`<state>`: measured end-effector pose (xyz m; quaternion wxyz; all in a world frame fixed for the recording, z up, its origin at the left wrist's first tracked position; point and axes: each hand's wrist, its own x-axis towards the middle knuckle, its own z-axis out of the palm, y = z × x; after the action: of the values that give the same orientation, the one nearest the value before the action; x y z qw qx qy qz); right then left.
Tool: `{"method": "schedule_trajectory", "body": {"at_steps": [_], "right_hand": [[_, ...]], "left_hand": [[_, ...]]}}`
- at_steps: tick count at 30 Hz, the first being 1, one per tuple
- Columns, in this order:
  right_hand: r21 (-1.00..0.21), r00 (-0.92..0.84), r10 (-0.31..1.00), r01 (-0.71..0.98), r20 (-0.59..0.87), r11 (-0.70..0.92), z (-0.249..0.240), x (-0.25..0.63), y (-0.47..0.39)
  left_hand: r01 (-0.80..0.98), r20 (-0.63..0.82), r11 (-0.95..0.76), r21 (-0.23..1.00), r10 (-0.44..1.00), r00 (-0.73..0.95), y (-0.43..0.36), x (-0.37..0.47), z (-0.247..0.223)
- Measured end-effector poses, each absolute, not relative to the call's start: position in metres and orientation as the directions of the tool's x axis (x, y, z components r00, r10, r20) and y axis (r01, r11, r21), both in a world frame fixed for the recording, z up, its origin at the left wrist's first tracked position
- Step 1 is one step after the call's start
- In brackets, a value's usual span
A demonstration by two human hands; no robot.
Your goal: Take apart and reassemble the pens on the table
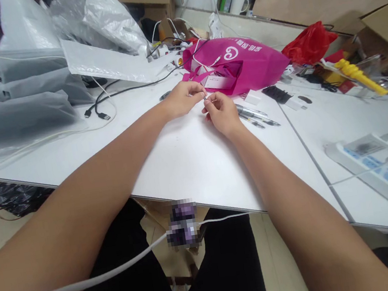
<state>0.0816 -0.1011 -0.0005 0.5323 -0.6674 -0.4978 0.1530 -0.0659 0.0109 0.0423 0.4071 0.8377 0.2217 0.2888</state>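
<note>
Over the white table (182, 162), my two hands meet in front of a pink bag (257, 58). My left hand (186, 98) is closed, with thumb and index finger pinching one end of a small, thin dark piece (204, 98). The fingertips of my right hand (221, 111) are pressed together at the lower end of that same piece. Its kind is too small to make out, and the fingers cover most of it. Several pens (257, 115) lie on the table just right of my right hand. A small dark object (164, 95) sits behind my left wrist.
Grey plastic packages (15, 118) and black USB cables (99, 112) lie on the left. A white power strip (383, 170) with a cord is at right. Farther back are a red plastic bag (310, 44) and a yellow tool-like object (360, 76). A white cable (90, 282) crosses my lap.
</note>
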Motion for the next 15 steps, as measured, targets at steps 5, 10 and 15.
{"method": "schedule_trajectory", "body": {"at_steps": [5,10,15], "right_hand": [[-0.858,0.469,0.822,0.512,0.322,0.044,0.0003,0.0808,-0.1014],[-0.885,0.477,0.824,0.462,0.306,0.06,0.0006,0.0807,-0.1017],[-0.914,0.495,0.815,0.393,0.3,0.097,0.0028,0.0813,-0.102]], "left_hand": [[0.146,0.296,-0.564,0.812,0.615,0.73,0.0106,-0.0657,0.0424],[0.144,0.302,-0.579,0.802,0.602,0.739,0.0103,-0.0693,0.044],[0.161,0.285,-0.571,0.805,0.61,0.739,0.0113,-0.0706,0.0433]]}}
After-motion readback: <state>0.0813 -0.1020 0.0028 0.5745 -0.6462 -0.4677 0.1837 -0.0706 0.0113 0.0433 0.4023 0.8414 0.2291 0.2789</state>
